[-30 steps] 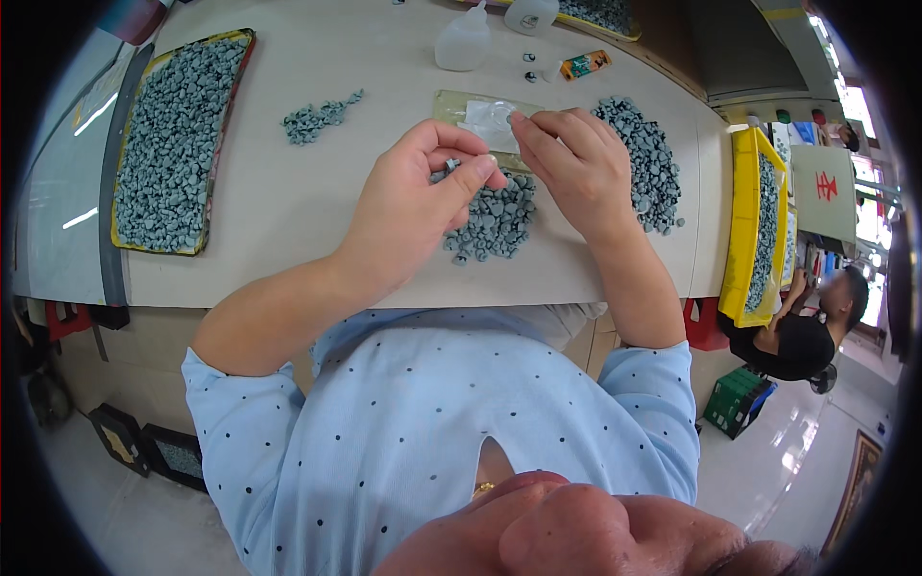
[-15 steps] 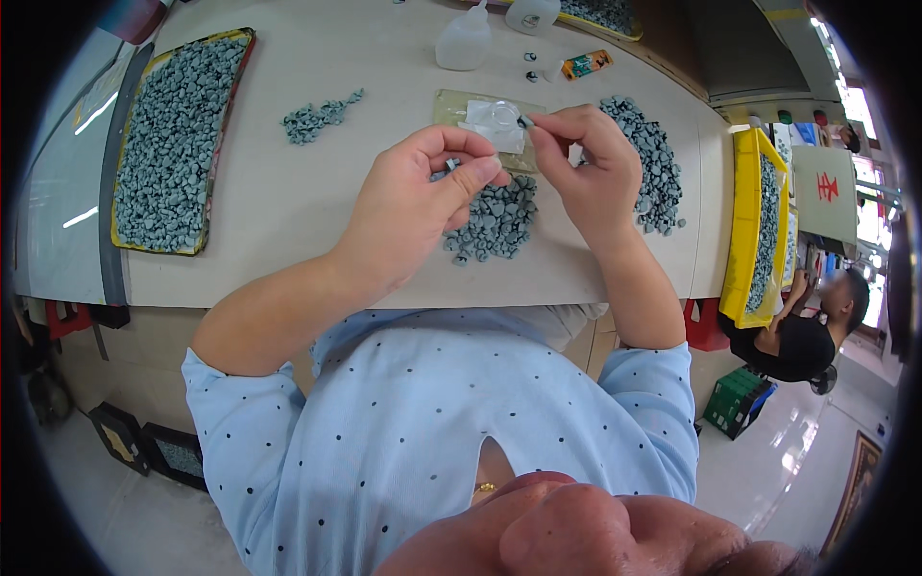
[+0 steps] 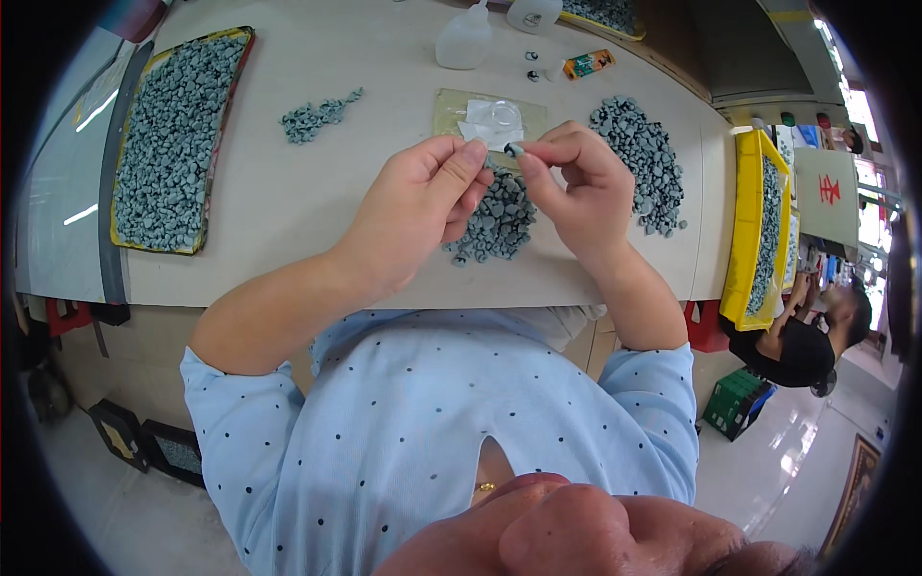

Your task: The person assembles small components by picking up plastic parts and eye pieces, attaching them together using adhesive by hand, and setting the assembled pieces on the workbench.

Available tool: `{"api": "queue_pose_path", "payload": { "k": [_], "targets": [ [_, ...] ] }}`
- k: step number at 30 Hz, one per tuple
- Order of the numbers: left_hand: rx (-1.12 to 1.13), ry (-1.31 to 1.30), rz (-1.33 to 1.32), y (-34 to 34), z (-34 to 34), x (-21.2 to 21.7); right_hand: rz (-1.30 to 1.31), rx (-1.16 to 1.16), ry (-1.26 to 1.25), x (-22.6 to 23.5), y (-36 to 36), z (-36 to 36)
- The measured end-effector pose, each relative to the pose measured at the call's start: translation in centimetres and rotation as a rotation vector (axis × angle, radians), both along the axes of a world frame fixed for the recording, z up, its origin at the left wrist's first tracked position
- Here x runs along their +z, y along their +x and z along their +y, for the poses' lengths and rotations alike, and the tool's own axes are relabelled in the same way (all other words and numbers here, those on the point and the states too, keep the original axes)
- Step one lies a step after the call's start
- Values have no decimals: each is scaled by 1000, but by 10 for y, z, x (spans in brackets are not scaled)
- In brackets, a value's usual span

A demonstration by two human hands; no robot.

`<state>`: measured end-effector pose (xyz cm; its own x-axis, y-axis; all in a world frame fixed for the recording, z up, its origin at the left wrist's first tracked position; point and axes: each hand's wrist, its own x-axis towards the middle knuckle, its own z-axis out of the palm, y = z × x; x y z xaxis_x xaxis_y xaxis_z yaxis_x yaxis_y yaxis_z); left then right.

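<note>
Between the thumb and forefinger of my right hand [image 3: 586, 182] is a small grey-green piece with a dark patch [image 3: 514, 150]. My left hand [image 3: 408, 202] is pinched shut close to its left; whatever the fingertips hold is hidden or too small to make out. Below the hands lies a pile of small grey-green pieces [image 3: 499, 219], partly covered by my left hand. Just beyond them is a pale green mat [image 3: 448, 108] bearing white paper [image 3: 477, 111] and a clear round item [image 3: 503, 115]. A larger pile of pieces [image 3: 645, 163] spreads to the right of my right hand.
A yellow-edged tray [image 3: 252, 58] of similar pieces stands at left, near a small cluster [image 3: 312, 120]. At the back are a white squeeze bottle [image 3: 464, 43], another bottle [image 3: 531, 14] and an orange-green packet [image 3: 588, 64]. Rightward are a yellow bin [image 3: 740, 230] and a seated person [image 3: 797, 346].
My right hand has moved slightly down and left with the small piece. My left hand has turned, its thumb tip now pointing upward. Both fingertips are closer together.
</note>
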<state>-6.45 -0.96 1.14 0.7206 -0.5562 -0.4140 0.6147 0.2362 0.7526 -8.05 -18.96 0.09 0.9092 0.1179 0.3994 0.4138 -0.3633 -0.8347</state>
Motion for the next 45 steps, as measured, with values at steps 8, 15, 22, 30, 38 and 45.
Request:
{"api": "queue_pose_path", "payload": {
  "k": [8,15,22,30,38,45],
  "targets": [
    [-64,-50,34,-1,1,-2,-423,-4,-196,-3,4,2],
    [-50,-42,58,-2,0,-2,-518,70,-267,-5,6,0],
    [-50,-62,62,-2,0,-1,-509,85,-281,-6,6,2],
    [13,60,-64,-10,-6,-3,-547,33,-238,-12,3,11],
    [62,133,-296,-12,-9,-13,-590,40,-293,-10,2,9],
    [68,95,-385,-9,-6,-8,-496,55,-186,-5,0,8]
  ]
}}
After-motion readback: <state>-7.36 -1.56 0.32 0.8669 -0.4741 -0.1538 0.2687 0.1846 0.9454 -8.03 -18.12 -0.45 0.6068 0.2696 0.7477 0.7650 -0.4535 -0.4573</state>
